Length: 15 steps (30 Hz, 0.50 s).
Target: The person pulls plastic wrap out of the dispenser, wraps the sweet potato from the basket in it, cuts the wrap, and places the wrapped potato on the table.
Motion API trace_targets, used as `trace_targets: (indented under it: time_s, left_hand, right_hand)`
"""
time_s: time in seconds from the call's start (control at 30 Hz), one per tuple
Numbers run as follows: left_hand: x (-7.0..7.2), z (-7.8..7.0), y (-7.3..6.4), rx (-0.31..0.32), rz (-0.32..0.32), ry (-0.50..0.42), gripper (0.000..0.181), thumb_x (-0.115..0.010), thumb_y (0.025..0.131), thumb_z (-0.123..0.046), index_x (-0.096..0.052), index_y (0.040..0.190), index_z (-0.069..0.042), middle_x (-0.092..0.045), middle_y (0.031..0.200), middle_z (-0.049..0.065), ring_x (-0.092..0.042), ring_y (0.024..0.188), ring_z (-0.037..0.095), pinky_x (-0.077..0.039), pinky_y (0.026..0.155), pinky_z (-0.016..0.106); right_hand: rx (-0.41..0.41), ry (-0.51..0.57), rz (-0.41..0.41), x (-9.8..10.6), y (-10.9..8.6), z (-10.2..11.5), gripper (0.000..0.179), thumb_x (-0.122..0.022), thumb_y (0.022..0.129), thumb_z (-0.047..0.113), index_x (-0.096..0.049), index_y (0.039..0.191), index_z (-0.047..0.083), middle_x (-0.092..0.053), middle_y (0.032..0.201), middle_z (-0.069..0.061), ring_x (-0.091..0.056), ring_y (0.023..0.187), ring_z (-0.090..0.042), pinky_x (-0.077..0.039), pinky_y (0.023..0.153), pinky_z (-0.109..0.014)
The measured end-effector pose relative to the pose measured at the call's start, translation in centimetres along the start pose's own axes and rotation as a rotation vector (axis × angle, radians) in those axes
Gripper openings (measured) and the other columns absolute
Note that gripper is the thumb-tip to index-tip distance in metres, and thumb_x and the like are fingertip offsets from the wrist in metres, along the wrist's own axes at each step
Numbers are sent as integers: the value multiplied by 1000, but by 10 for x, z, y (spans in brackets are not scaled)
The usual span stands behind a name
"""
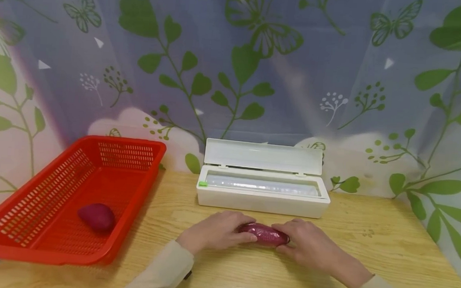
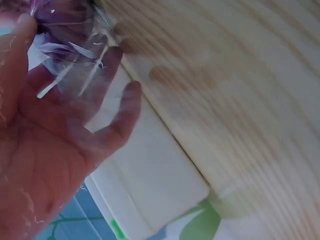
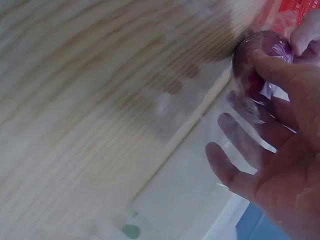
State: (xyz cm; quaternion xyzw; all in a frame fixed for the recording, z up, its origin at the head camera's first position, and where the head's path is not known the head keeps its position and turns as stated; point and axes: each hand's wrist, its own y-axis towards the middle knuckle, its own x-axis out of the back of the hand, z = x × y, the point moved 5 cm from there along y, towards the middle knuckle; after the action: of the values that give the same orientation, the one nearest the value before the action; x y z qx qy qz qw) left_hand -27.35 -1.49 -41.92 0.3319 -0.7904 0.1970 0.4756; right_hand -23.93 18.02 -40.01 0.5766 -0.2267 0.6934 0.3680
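Note:
A purple sweet potato [image 1: 265, 234] wrapped in shiny cling film lies lengthwise between both hands, close over the table. My left hand [image 1: 221, 231] holds its left end between thumb and fingers. At the opposite end, my right hand [image 1: 311, 246] grips the sweet potato, thumb on the near side. Loose, crumpled cling film [image 2: 82, 62] sticks out past the end in the left wrist view. In the right wrist view, the thumb presses the wrapped sweet potato [image 3: 248, 52] while the lower fingers spread apart.
Just behind the hands stands a white cling film box [image 1: 262, 202], lid raised, with a film roll [image 1: 259, 185] inside and a green slider [image 1: 203, 184] at its left. On the left, a red plastic basket [image 1: 139, 213] holds another purple sweet potato [image 1: 97, 217]. A patterned curtain hangs behind.

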Motion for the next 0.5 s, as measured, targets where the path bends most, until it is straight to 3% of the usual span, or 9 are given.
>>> trace_targets:
  time_s: [0.13,0.33,0.5]
  left_hand:
    - [2,2,-6,18,34,14,58,-64,99,-47,-56,147,-16,-68,134,2,-65,118,12,-53,103,33]
    - [4,4,-13,96,116,82,68,-66,96,-44,-43,157,-24,-57,148,3,-54,135,22,-41,115,56]
    - [11,6,-14,109,73,86,76,-69,88,-44,-43,156,-23,-50,154,6,-47,141,26,-35,117,60]
  right_hand:
    - [29,-30,-6,-2,-4,-5,47,-80,87,24,-69,128,5,-75,113,-7,-70,101,-25,-59,87,-44]
    - [-20,-99,-13,-1,-7,-8,59,-82,86,27,-63,138,6,-67,125,-10,-63,114,-30,-53,91,-58]
    - [-37,-109,-70,0,-10,-9,74,-84,83,37,-56,145,8,-55,142,-15,-49,137,-40,-42,106,-69]
